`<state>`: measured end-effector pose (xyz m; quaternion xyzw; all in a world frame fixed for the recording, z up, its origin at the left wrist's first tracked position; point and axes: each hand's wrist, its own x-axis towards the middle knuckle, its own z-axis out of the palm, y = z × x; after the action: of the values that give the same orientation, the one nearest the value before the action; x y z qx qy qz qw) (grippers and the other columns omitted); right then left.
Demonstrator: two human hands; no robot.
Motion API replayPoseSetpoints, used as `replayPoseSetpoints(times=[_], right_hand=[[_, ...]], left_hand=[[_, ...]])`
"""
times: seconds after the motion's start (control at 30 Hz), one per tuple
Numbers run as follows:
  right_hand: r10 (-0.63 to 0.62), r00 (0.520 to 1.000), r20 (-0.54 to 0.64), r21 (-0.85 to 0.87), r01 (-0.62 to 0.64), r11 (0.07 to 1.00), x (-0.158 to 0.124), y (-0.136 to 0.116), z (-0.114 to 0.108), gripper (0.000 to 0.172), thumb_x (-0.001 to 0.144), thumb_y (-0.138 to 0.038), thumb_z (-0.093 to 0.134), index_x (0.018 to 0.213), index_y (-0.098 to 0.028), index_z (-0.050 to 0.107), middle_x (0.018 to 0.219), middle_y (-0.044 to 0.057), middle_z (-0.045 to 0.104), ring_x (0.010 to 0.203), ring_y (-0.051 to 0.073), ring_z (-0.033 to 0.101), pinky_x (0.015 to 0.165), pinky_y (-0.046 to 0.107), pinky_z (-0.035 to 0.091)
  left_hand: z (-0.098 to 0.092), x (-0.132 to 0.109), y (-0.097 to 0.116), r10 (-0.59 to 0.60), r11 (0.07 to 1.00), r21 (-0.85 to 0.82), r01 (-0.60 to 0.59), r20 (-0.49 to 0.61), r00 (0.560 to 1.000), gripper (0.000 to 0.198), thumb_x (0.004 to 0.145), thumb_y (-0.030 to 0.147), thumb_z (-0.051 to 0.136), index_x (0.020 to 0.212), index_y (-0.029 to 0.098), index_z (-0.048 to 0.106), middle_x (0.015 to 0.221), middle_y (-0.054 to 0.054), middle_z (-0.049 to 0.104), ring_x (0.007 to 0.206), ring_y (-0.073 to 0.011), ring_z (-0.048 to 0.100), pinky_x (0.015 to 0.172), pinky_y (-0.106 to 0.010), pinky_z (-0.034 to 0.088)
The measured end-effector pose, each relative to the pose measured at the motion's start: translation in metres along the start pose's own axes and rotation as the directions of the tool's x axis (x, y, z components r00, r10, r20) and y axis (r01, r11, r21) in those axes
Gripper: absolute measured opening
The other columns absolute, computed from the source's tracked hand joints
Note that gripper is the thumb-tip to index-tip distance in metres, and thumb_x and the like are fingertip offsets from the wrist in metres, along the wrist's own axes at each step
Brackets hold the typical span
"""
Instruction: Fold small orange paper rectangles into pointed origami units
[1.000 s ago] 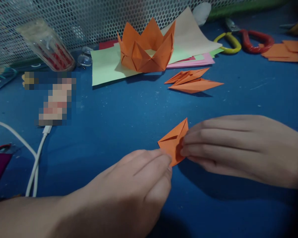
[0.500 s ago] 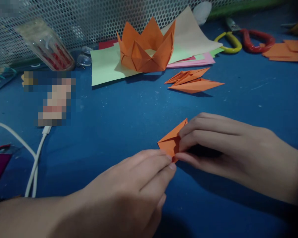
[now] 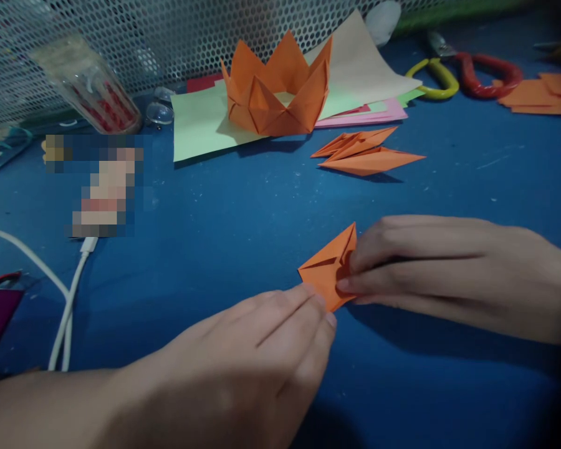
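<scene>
We identify the folded piece [image 3: 328, 269] as matt, creased paper; the table [image 3: 215, 218] is matt; the screen [image 3: 168, 31] is perforated metal.

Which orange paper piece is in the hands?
The small folded piece up front, between left hand and right hand; the crown and pointed pieces sit farther back.

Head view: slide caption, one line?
Left hand and right hand set fingers on a small folded orange paper on the blue table; an orange paper crown and folded petals lie behind.

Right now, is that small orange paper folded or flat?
Folded: the orange paper shows layered flaps and sharp creases.
</scene>
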<state>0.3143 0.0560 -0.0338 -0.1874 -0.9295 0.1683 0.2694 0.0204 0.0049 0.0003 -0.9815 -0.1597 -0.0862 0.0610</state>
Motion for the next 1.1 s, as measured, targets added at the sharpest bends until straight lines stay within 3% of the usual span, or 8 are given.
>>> replayPoseSetpoints(times=[0.1,0.27,0.53,0.63,0.73,0.87,1.0,1.1], right_hand=[[-0.039,0.999,-0.011,-0.066,0.038,0.997,-0.005,0.0,0.001,0.029,0.126,-0.024,0.047,0.12,-0.03,0.075,0.107,-0.001,0.087,0.096,0.018,0.084,0.088,0.032,0.066],[-0.088,0.996,-0.029,-0.192,0.081,0.978,-0.008,-0.003,0.001,0.03,0.127,-0.024,0.045,0.119,-0.032,0.073,0.102,-0.006,0.087,0.082,0.016,0.081,0.073,0.034,0.06],[-0.095,0.995,0.023,-0.128,0.097,0.987,-0.004,0.004,0.0,0.024,0.127,-0.026,0.047,0.121,-0.031,0.07,0.106,-0.003,0.084,0.087,0.016,0.079,0.08,0.03,0.062],[-0.025,0.997,0.067,0.048,0.022,0.999,0.005,0.005,0.0,0.018,0.124,-0.025,0.055,0.119,-0.028,0.071,0.107,-0.001,0.082,0.096,0.014,0.079,0.089,0.025,0.064],[0.093,0.993,0.07,0.157,-0.103,0.982,0.008,-0.001,0.002,0.014,0.119,-0.027,0.063,0.113,-0.03,0.075,0.101,0.0,0.081,0.094,0.018,0.08,0.08,0.029,0.065],[0.227,0.974,0.022,0.166,-0.228,0.959,0.006,-0.014,0.007,0.013,0.114,-0.025,0.063,0.108,-0.03,0.072,0.097,0.001,0.075,0.086,0.019,0.076,0.072,0.03,0.061],[0.266,0.964,-0.022,0.163,-0.259,0.952,0.007,-0.021,0.015,0.014,0.113,-0.024,0.063,0.101,-0.029,0.07,0.094,0.002,0.073,0.082,0.02,0.073,0.07,0.031,0.059],[0.282,0.958,-0.055,0.139,-0.272,0.952,0.012,-0.023,0.019,0.018,0.112,-0.024,0.062,0.096,-0.027,0.068,0.089,0.0,0.071,0.08,0.018,0.072,0.07,0.029,0.058]], left_hand=[[-0.003,-0.002,0.001,-0.02,1.0,-0.012,0.02,-0.005,1.0,0.065,0.124,0.003,0.02,0.145,0.015,0.08,0.137,0.001,0.088,0.127,-0.0153,0.08,0.117,-0.027,0.055],[-0.004,-0.004,0.002,-0.04,0.999,-0.012,0.04,-0.01,0.999,0.067,0.124,0.003,0.018,0.143,0.015,0.081,0.136,0.0,0.088,0.126,-0.0153,0.081,0.109,-0.026,0.059],[-0.007,0.002,0.001,-0.026,0.998,0.05,0.026,0.0,1.0,0.07,0.121,0.0,0.017,0.142,0.011,0.082,0.142,-0.004,0.087,0.125,-0.0147,0.082,0.106,-0.023,0.06],[-0.005,0.001,0.0,0.007,0.999,0.042,-0.008,0.022,1.0,0.072,0.119,0.0,0.015,0.138,0.009,0.084,0.145,-0.007,0.085,0.124,-0.0174,0.083,0.105,-0.025,0.063],[-0.001,0.0,-0.001,0.024,1.0,0.01,-0.024,0.045,0.999,0.069,0.118,0.002,0.018,0.135,0.009,0.085,0.141,-0.009,0.086,0.123,-0.0211,0.083,0.107,-0.029,0.064],[0.0,-0.001,0.0,-0.008,0.999,-0.034,0.008,0.007,1.0,0.059,0.12,0.005,0.027,0.138,0.008,0.083,0.134,-0.008,0.088,0.125,-0.021,0.081,0.117,-0.027,0.059],[0.001,-0.002,0.002,-0.052,0.995,-0.089,0.051,-0.012,0.999,0.06,0.121,0.005,0.024,0.142,0.006,0.08,0.136,-0.01,0.087,0.125,-0.0187,0.08,0.119,-0.025,0.057],[0.003,-0.002,0.002,-0.086,0.992,-0.099,0.084,-0.018,0.996,0.057,0.122,0.007,0.027,0.128,0.01,0.083,0.126,-0.007,0.088,0.121,-0.0172,0.08,0.116,-0.021,0.056]])
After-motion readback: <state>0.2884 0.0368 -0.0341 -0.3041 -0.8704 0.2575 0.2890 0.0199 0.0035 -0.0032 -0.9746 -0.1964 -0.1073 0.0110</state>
